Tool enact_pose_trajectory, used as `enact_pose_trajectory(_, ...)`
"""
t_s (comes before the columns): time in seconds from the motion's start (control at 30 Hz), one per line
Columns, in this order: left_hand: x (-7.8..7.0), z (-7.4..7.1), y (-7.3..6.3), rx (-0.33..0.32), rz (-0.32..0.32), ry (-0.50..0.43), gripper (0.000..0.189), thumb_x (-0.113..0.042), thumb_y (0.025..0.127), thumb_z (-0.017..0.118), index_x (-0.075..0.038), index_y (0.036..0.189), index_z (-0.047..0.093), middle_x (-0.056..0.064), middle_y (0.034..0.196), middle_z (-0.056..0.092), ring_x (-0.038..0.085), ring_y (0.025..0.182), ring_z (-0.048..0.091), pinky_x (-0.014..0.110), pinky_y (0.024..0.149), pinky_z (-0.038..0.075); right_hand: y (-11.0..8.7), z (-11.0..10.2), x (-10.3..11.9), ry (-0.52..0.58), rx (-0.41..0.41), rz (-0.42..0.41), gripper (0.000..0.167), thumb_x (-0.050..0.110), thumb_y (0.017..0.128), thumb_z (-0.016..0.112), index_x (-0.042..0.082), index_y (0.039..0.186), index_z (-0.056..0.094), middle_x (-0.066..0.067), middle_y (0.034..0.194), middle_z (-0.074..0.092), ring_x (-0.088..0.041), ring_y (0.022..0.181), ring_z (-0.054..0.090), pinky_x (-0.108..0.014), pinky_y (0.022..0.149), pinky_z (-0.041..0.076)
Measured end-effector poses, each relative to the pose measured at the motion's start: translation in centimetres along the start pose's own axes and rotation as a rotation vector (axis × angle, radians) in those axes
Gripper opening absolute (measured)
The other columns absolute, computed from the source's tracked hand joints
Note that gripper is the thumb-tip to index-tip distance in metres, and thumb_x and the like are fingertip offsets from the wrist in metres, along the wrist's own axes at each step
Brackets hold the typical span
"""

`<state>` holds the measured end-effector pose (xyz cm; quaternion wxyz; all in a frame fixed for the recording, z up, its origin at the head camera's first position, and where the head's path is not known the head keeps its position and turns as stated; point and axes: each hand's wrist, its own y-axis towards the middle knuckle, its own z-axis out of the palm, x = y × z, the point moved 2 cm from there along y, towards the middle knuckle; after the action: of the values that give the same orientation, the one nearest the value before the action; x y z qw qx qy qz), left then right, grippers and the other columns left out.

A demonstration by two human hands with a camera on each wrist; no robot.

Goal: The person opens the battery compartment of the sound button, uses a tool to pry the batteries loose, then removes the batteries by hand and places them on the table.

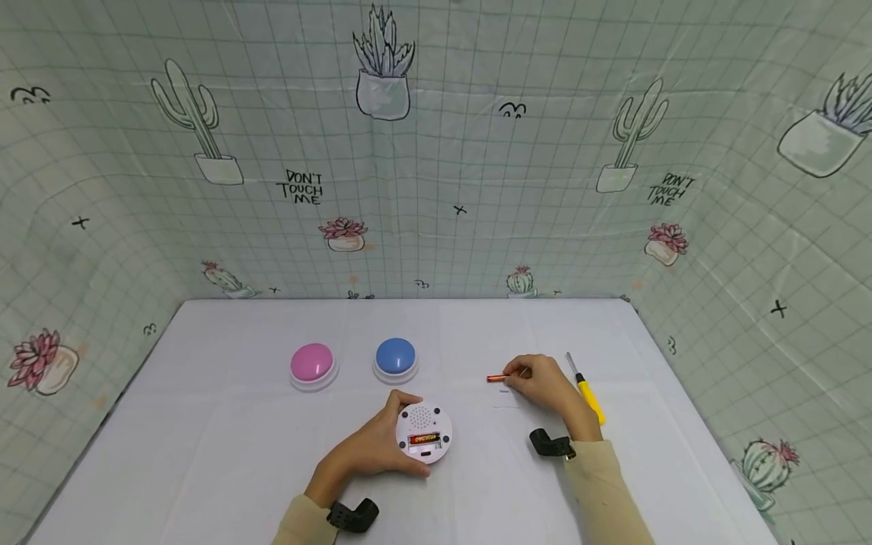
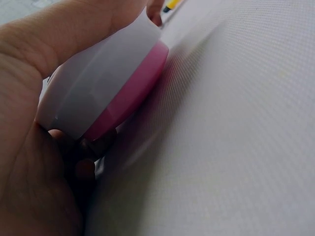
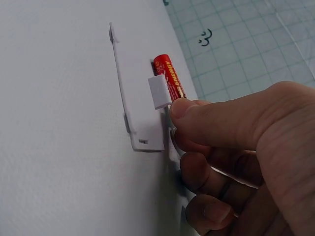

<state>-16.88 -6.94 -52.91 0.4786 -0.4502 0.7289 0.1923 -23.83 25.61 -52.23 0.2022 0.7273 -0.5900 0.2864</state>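
Observation:
My left hand (image 1: 381, 443) grips a round white buzzer button (image 1: 422, 415) by its sides, underside up. Its pink dome (image 2: 130, 96) faces the table in the left wrist view. On the underside are a speaker grille, dark feet and an uncovered battery compartment with a red and black battery (image 1: 424, 438) in it. To the right, my right hand (image 1: 541, 380) pinches the end of a red battery (image 3: 170, 76) between thumb and fingers, low over the table. Close by lies a white battery cover (image 3: 135, 108), its tab overlapping the battery in the right wrist view.
Behind the left hand stand a pink-domed button (image 1: 312, 362) and a blue-domed button (image 1: 396, 356), both dome up. A screwdriver (image 1: 590, 399) with a yellow handle lies just right of my right hand. Patterned cloth (image 1: 436, 151) surrounds the white table (image 1: 225, 454).

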Motion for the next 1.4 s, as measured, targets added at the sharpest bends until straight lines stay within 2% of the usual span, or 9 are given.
enact_pose_trajectory(0.4, 0.1, 0.0, -0.1, -0.011, -0.004, 0.026, 0.107, -0.038, 0.064, 0.098, -0.012, 0.145, 0.031, 0.011, 0.14, 0.055, 0.023, 0.123, 0.053, 0.052, 0.109, 0.041, 0.0, 0.3, 0.2, -0.012, 0.017, 0.001, 0.008, 0.009, 0.091, 0.076, 0.01, 0.099, 0.076, 0.0, 0.086, 0.068, -0.013, 0.078, 0.059, -0.03, 0.074, 0.049)
enact_pose_trajectory(0.63, 0.2, 0.2, 0.0, 0.002, 0.004, -0.003, 0.108, -0.036, 0.065, 0.098, -0.01, 0.145, 0.031, 0.012, 0.142, 0.053, 0.023, 0.125, 0.053, 0.051, 0.11, 0.04, -0.2, 0.2, 0.2, 0.014, 0.038, 0.043, 0.006, 0.011, 0.091, 0.076, 0.011, 0.097, 0.077, 0.001, 0.085, 0.068, -0.014, 0.077, 0.058, -0.03, 0.073, 0.048)
enact_pose_trajectory(0.87, 0.2, 0.1, -0.1, 0.002, 0.015, -0.022, 0.107, -0.035, 0.065, 0.098, -0.01, 0.144, 0.031, 0.011, 0.142, 0.053, 0.021, 0.123, 0.053, 0.046, 0.107, 0.041, -0.4, -0.2, 0.1, 0.015, 0.045, 0.019, 0.006, 0.009, 0.093, 0.074, 0.01, 0.098, 0.076, 0.0, 0.087, 0.068, -0.014, 0.078, 0.059, -0.03, 0.075, 0.049)
enact_pose_trajectory(1.4, 0.3, 0.0, 0.0, 0.002, 0.015, -0.004, 0.107, -0.037, 0.065, 0.098, -0.011, 0.145, 0.031, 0.012, 0.145, 0.052, 0.023, 0.127, 0.052, 0.05, 0.111, 0.04, -0.4, -0.6, 0.4, 0.002, 0.055, -0.013, 0.012, 0.008, 0.092, 0.074, 0.007, 0.103, 0.075, -0.002, 0.09, 0.069, -0.013, 0.08, 0.06, -0.031, 0.075, 0.05)
